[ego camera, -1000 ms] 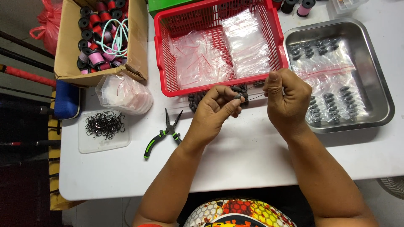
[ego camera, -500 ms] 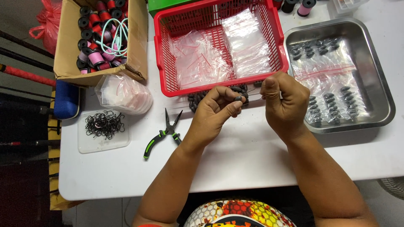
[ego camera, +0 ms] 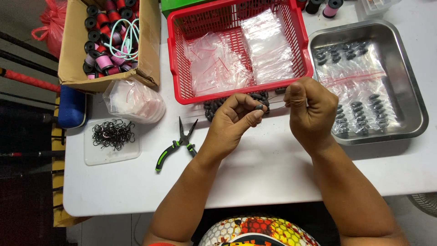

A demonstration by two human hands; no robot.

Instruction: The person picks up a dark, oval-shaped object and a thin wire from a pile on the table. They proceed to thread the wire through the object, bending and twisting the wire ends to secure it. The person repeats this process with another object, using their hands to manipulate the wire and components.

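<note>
The right hand [ego camera: 309, 109] has drifted slightly left toward the left hand [ego camera: 236, 119], narrowing the gap between them, and its thumb now stands more upright over the closed fingers. The left hand's fingers [ego camera: 255, 114] have shifted a little, so the small dark sinker [ego camera: 259, 107] now shows pinched at their tips, with the thin line [ego camera: 276, 108] stretched shorter between the hands.

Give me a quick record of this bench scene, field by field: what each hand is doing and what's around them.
left hand: pinches a small dark weight at its fingertips
right hand: closed in a fist, pinching a thin line that runs toward the weight
behind hands: pile of dark weights, red basket of clear bags
right side: metal tray with bagged weights
left side: pliers, hooks, box of spools
surface: white table
</note>
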